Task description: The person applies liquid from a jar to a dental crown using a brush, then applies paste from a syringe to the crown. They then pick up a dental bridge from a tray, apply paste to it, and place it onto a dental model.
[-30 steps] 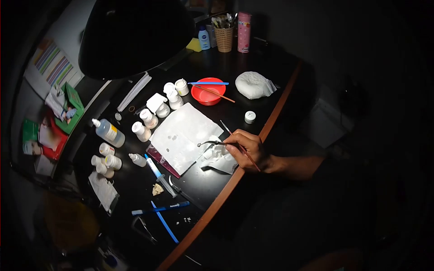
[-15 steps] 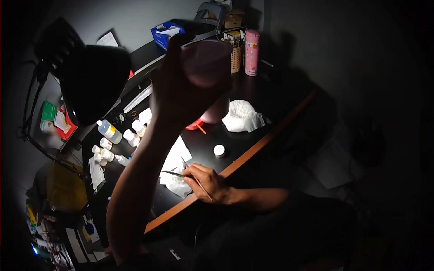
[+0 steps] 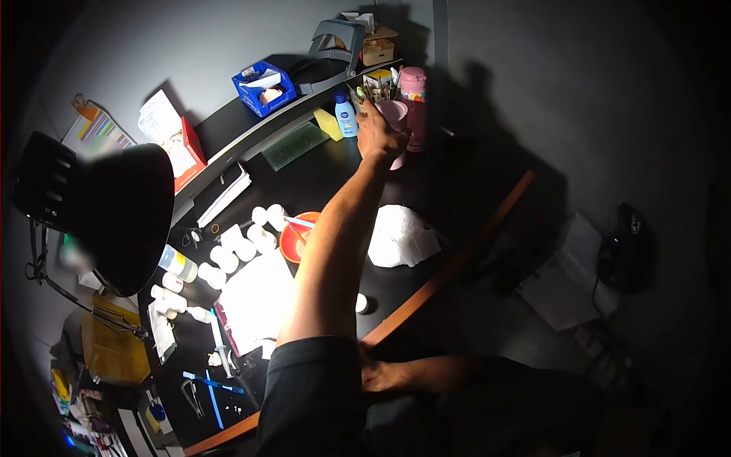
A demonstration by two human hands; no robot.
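My left hand (image 3: 377,137) is stretched out to the far end of the desk, its fingers wrapped round a pink cup (image 3: 394,114). The cup stands close to a pink bottle (image 3: 413,95) and a holder full of brushes (image 3: 383,85). A blue lotion bottle (image 3: 346,118) is just left of that hand. My right hand (image 3: 373,375) is low at the wooden desk edge (image 3: 415,305), mostly behind my left sleeve. Its fingers are hidden, and so is anything in them. A small white jar (image 3: 361,304) sits just above it, beside my left forearm.
A black lamp (image 3: 122,213) hangs over the left side. Several white bottles (image 3: 225,259), a red bowl (image 3: 292,245), white paper (image 3: 259,301) and a crumpled white cloth (image 3: 402,238) lie on the desk. Blue sticks (image 3: 215,400) lie at the lower left.
My left hand has carried the pink cup away from me to the back of the desk. My right hand, which held tweezers and a thin stick, is now largely covered by my left arm.
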